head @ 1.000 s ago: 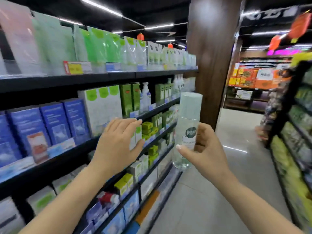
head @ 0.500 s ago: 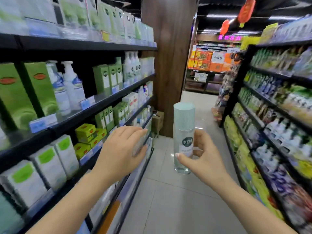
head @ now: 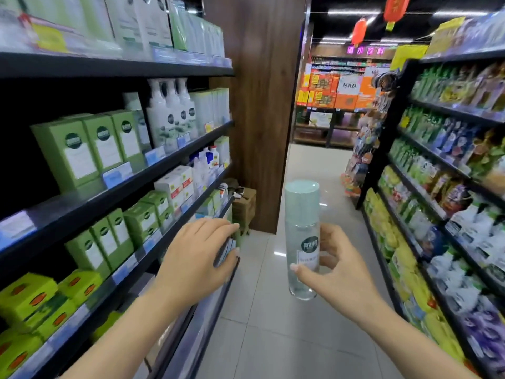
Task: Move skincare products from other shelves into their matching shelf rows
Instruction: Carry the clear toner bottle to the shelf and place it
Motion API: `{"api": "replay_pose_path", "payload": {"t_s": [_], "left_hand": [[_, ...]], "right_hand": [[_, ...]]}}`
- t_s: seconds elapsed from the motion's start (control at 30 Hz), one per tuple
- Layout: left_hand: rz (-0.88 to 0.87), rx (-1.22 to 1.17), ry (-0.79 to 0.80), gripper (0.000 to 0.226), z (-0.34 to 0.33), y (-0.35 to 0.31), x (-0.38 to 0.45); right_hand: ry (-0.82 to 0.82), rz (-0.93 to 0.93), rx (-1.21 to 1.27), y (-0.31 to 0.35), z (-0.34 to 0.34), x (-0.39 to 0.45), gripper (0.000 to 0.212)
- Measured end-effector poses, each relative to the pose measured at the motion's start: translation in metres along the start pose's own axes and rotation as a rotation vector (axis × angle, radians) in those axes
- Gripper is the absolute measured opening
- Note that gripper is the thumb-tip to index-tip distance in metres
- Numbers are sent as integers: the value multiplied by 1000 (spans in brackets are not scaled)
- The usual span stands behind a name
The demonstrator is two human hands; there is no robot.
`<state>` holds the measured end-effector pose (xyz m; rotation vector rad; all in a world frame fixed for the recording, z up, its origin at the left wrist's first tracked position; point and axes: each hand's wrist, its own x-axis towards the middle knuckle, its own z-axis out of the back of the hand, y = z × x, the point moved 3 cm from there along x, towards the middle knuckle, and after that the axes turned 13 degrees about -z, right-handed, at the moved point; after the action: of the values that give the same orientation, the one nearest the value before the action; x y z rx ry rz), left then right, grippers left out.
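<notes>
My right hand (head: pixel 334 269) grips a tall clear bottle (head: pixel 302 233) with a pale green cap and a round dark label, holding it upright over the aisle floor. My left hand (head: pixel 196 258) is held out flat, fingers straight, just off the front edge of the black shelving on the left, holding nothing. That shelving carries green boxes (head: pixel 90 149), white pump bottles (head: pixel 169 113) and, lower down, lime boxes with orange ovals (head: pixel 32 296).
A wooden pillar (head: pixel 259 105) ends the left shelving, with a cardboard box (head: pixel 244 206) at its foot. Black shelves of packaged goods (head: pixel 448 214) line the right. A tiled aisle (head: pixel 273 310) runs between them toward orange displays (head: pixel 336 91).
The view has swung right and advanced along the aisle; the blue boxes have left the frame. Both hands keep their pose, the bottle still upright in the right hand.
</notes>
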<state>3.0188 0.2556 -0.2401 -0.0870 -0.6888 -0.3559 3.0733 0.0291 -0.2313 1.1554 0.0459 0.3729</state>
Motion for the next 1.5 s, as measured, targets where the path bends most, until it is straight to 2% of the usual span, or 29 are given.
{"api": "replay_pose_path", "payload": {"t_s": [0.33, 0.57, 1.1, 1.23, 1.5], "left_hand": [[114, 82, 23, 42, -105, 44, 147], [171, 128, 74, 43, -163, 84, 208], [265, 101, 31, 42, -308, 249, 329], [310, 149, 41, 42, -321, 283, 344], [437, 350, -38, 36, -325, 319, 366]], "right_hand": [[68, 82, 74, -40, 67, 197, 58], [97, 79, 101, -70, 80, 310, 60], [187, 181, -4, -102, 31, 571, 62], [257, 206, 14, -101, 12, 622, 63], [483, 313, 119, -90, -29, 704, 60]]}}
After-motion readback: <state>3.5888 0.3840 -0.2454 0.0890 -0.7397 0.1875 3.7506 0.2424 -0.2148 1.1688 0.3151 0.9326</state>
